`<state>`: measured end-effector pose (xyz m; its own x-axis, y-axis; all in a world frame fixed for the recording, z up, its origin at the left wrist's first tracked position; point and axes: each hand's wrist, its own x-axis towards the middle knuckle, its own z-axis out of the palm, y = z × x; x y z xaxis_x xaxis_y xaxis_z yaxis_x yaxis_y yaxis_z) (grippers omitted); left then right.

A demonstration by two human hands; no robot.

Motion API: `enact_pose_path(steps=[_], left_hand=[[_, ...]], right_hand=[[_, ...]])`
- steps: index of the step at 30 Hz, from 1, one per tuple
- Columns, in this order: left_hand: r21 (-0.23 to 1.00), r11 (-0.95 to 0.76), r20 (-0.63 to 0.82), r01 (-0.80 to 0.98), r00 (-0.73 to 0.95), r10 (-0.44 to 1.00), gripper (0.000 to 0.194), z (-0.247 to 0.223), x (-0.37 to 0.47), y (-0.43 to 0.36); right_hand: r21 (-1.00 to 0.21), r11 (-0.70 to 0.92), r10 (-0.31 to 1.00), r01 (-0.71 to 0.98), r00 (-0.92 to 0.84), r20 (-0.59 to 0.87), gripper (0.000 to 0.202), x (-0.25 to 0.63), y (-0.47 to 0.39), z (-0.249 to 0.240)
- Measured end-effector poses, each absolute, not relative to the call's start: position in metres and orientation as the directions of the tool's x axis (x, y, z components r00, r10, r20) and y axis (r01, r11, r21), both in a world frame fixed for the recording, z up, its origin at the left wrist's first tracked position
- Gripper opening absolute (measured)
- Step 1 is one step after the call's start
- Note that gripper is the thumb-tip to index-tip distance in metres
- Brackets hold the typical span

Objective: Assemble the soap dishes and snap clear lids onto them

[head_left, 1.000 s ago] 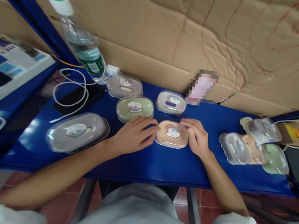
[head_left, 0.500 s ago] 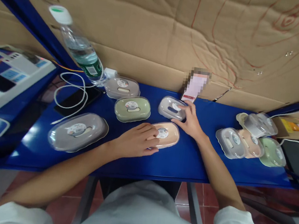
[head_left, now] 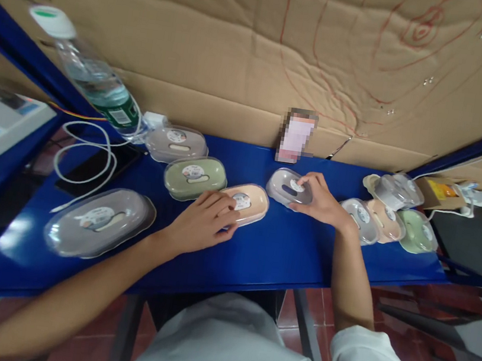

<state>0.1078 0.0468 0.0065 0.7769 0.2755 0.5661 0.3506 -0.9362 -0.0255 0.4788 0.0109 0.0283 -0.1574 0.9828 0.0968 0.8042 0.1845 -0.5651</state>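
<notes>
My left hand rests on the left end of a peach lidded box, fingers bent over its clear lid and label. My right hand grips the right side of a small grey box, with fingertips at its label and the thumb at its near edge. Just left of the peach box lies a green box; behind that is a greyish box. A larger grey box sits at the front left of the blue table.
Several lidded boxes are grouped on the right, one lying on top. A water bottle, white cable and dark phone are at the back left. A lit phone leans on the cardboard wall.
The view has shifted. The peach box and my left hand are now closer to the green box. The small grey box has moved right with my right hand, away from the green box.
</notes>
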Motion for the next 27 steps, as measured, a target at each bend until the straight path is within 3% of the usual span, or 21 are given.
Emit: enact_pose_path(steps=[4,6,9,14,17,20,27], left_hand=[[-0.191,-0.920,0.570,0.342,0.802,0.180,0.029,0.001,0.120,0.038],[-0.186,-0.934,0.546,0.306,0.822,0.161,0.038,0.000,0.136,0.029],[-0.095,-0.956,0.467,0.278,0.860,0.204,0.041,-0.002,0.165,0.017],[-0.014,-0.991,0.439,0.132,0.892,0.112,0.020,-0.008,0.183,0.007],[0.026,-0.999,0.445,0.041,0.894,0.049,0.014,-0.012,0.177,0.005],[0.080,-0.997,0.433,0.022,0.900,0.055,0.012,-0.012,0.173,0.006],[0.108,-0.993,0.434,-0.042,0.901,0.009,0.015,-0.009,0.171,0.012]], right_hand=[[-0.611,0.089,0.984,0.786,-0.166,-0.071,0.056,0.481,0.000,0.044],[-0.634,0.083,0.977,0.769,-0.189,-0.101,0.057,0.481,-0.001,0.047],[-0.606,0.141,0.983,0.783,-0.184,-0.009,0.057,0.483,0.002,0.041],[-0.359,0.002,1.000,0.933,-0.005,-0.006,0.055,0.505,0.003,0.028],[-0.100,-0.310,0.949,0.946,0.302,-0.085,0.056,0.532,0.015,0.041],[0.089,-0.598,0.785,0.797,0.604,-0.133,0.048,0.566,0.044,0.059],[0.167,-0.756,0.618,0.633,0.774,-0.141,0.043,0.609,0.087,0.060]])
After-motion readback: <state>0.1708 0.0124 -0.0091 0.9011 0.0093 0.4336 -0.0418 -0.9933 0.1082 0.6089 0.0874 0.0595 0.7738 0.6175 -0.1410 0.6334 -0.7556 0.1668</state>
